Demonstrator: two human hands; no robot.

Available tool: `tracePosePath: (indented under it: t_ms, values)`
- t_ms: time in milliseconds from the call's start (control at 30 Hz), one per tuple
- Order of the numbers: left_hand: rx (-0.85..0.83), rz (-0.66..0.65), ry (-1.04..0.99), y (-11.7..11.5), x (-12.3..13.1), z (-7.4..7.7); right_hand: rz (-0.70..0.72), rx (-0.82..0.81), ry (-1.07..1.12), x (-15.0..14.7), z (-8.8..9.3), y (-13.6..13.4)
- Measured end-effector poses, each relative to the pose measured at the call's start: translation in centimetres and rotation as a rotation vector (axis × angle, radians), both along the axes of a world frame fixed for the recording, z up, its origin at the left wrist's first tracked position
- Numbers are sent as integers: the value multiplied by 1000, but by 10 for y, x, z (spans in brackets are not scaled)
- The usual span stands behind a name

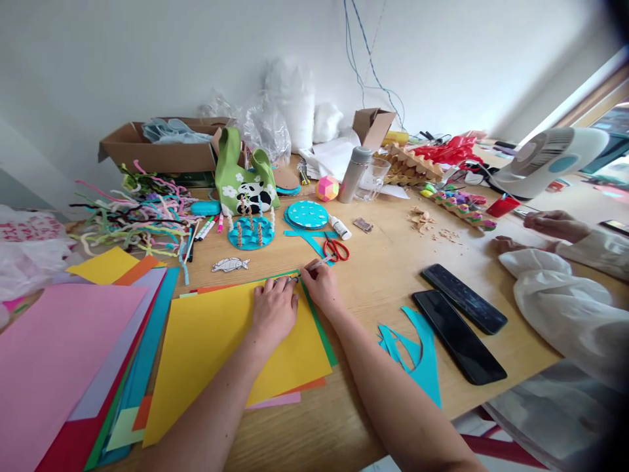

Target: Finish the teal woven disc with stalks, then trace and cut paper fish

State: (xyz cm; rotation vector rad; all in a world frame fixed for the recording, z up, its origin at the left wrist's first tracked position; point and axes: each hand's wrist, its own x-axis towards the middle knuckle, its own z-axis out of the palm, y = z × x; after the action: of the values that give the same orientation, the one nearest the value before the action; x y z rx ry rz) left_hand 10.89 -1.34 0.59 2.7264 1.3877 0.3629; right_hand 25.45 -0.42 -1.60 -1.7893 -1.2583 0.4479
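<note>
R hand (319,283) pinching slim whitish pen (322,261), 1 o'clock; yellow paper rectangle (211,347) may slip if L hand (276,303), fingers apart, eases.

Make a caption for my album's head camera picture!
Left hand on yellow paper, right hand gripping a thin pale stick near red-handled scissors.

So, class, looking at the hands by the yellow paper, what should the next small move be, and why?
Probably a short stroke by the right hand near the far corner of the yellow sheet: it grips a slim pen-like tool, and the left hand rests on the sheet, seemingly steadying it.
</note>
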Motion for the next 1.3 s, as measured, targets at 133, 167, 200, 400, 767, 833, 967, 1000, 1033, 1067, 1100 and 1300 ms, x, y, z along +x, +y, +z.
tracePosePath:
  t_ms: [133, 167, 200, 400, 767, 833, 967, 1000, 1033, 1067, 1100, 1300]
  values:
    - [8, -1, -7, 0, 0, -1, 16, 19, 10, 0, 0, -1]
    - [9, -2, -8, 0, 0, -1, 18, 19, 11, 0, 0, -1]
    - [11, -3, -11, 0, 0, -1, 16, 15, 10, 1, -1, -1]
    - [5, -7, -17, 0, 0, -2, 2, 4, -9, 2, -5, -2]
    - [-21, -9, -19, 1, 0, -2, 15, 6, -35, 2, -3, -6]
    - [-34, -8, -16, 1, 0, -1, 21, 6, -41, 2, -3, -7]
    - [-47, -8, -15, 1, 0, 0, 30, 16, -52, 1, -3, -8]
    - [-48, -9, -18, 1, 0, 0, 29, 17, -54, 1, -3, -8]
    - [-47, -8, -21, 1, 0, -1, 30, 16, -56, 1, -3, -8]
    - [-46, -8, -24, 0, 0, -1, 30, 15, -57, 1, -3, -9]
    - [-44, -8, -26, 0, 0, -1, 31, 14, -59, 1, -3, -9]
    - [-26, -12, -33, 1, 0, -3, 33, -1, -77, 0, 0, -10]
